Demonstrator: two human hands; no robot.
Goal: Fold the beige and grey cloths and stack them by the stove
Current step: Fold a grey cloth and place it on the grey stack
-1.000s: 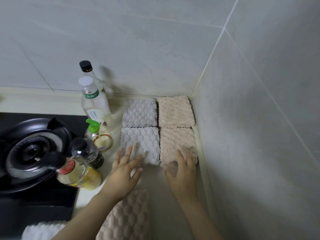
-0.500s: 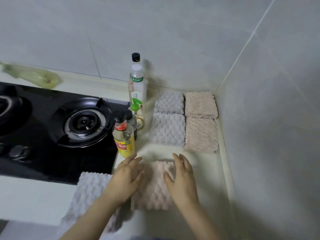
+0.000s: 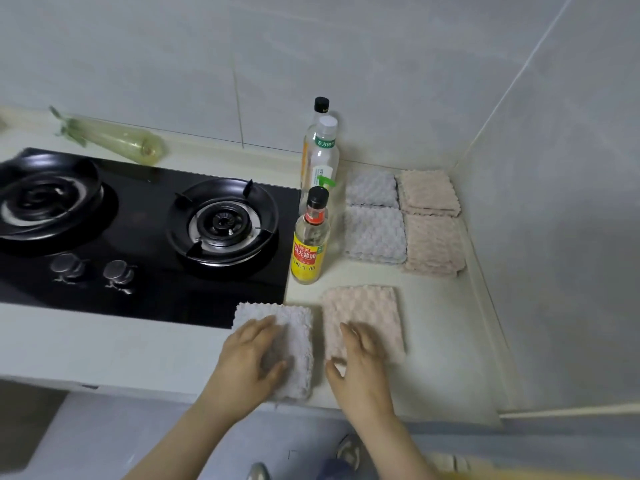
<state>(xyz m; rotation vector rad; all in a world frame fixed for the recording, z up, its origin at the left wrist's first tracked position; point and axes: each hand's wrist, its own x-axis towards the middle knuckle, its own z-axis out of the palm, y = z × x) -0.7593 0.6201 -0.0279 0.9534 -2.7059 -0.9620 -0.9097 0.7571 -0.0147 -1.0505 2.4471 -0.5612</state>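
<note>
Hands flat and apart at the pale counter's (image 3: 436,323) front edge, left hand (image 3: 251,358) on the fluffy grey rectangular cloth (image 3: 298,327), right hand (image 3: 360,363) on the fluffy beige rectangular cloth (image 3: 363,306) just beside it, both long-ways pointing away toward the folded stacks (image 3: 375,235) far-right.

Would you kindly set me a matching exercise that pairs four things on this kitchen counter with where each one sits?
Things:
1. near grey cloth
2. near beige cloth
3. yellow-labelled bottle
4. far beige stack

Places:
A. at the back, by the right wall
B. under the left hand
C. beside the stove's right edge
D. under the right hand

Pairs: 1-B, 2-D, 3-C, 4-A
</note>
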